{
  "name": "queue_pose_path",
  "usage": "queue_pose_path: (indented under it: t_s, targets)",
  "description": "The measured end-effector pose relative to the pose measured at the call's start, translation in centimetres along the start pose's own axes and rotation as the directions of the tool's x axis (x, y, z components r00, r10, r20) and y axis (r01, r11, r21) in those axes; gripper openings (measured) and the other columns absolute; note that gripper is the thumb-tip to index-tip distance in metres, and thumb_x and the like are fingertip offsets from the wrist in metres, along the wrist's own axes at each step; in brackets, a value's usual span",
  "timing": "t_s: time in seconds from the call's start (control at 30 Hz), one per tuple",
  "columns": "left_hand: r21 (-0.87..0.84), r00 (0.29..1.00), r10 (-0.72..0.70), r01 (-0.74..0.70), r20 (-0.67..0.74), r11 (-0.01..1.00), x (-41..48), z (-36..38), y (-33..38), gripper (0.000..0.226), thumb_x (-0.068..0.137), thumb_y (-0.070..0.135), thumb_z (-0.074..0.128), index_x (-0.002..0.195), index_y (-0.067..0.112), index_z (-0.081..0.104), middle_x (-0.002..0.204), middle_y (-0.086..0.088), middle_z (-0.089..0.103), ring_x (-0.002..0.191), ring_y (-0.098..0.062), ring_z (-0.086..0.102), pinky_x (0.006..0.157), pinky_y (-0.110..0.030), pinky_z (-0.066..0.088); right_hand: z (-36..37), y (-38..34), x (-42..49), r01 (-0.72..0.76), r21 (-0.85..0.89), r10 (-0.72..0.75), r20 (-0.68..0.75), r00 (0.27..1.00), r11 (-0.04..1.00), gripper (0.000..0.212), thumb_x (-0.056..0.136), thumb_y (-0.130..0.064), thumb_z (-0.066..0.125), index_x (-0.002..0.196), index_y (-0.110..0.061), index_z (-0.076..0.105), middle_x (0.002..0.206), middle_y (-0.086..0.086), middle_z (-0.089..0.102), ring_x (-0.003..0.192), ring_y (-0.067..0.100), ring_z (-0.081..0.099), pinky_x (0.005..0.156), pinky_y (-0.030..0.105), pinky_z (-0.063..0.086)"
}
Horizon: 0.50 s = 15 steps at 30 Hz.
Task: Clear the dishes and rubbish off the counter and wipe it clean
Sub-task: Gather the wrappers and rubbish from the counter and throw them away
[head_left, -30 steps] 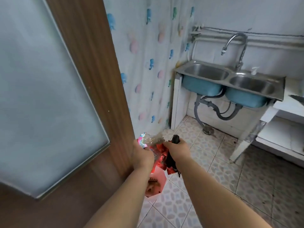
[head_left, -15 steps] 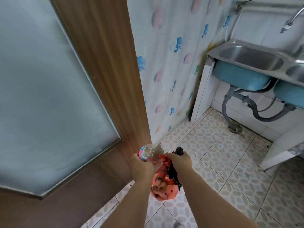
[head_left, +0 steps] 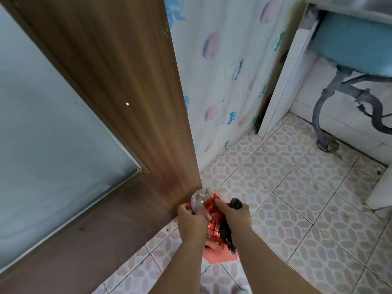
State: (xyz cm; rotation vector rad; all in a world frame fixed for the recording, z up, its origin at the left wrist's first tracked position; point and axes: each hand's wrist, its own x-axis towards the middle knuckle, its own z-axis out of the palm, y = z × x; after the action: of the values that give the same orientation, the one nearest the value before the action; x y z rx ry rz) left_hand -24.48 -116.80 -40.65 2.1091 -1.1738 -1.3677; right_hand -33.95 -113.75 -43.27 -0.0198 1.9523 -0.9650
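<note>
Beside the lower corner of the wooden door (head_left: 127,81), clutching rubbish (head_left: 212,224) over the floor tiles (head_left: 297,198). Pinching a crumpled clear wrapper (head_left: 199,200) in the left hand (head_left: 192,222); curling the right hand (head_left: 236,218) round a black object (head_left: 235,203) against red foil (head_left: 212,205), pink bag (head_left: 218,256) hanging beneath.

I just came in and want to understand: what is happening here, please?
A person stands on the tiled floor beside a wooden door, holding a bundle of rubbish in both hands. The left hand grips a crumpled clear wrapper. The right hand grips a black item that I cannot identify, and it touches the red foil wrappers. A pink plastic bag hangs below the hands. No bin is in view.
</note>
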Motion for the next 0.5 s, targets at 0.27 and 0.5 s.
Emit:
queue_pose_path:
  t_s: [0.27, 0.5]
  targets:
    - [0.156, 0.930, -0.164, 0.118, 0.328, 0.981, 3.6, 1.1, -2.0, 0.044, 0.100, 0.028, 0.038, 0.143, 0.016, 0.034, 0.138, -0.013, 0.048, 0.122, -0.031, 0.049, 0.102, -0.040, 0.043, 1.3, 1.7, 3.1, -0.182, -0.009, 0.182, 0.098, 0.978, 0.983, 0.080, 0.083, -0.044, 0.066, 0.144, -0.009, 0.029, 0.127, 0.018, 0.051, 0.111, 0.038, 0.053, 0.089, 0.045, 0.043]
    - [0.145, 0.939, -0.049, -0.001, 0.341, 0.989, -0.1, -1.9, 4.7, 0.038, 0.101, 0.025, 0.035, 0.124, 0.000, 0.053, 0.129, -0.024, 0.054, 0.121, -0.035, 0.051, 0.101, -0.041, 0.040, -1.6, -4.6, -2.7, -0.067, -0.081, 0.074, 0.080, 0.994, 0.994, 0.047, 0.095, -0.026, 0.047, 0.124, 0.011, 0.050, 0.124, 0.028, 0.057, 0.114, 0.043, 0.053, 0.098, 0.048, 0.042]
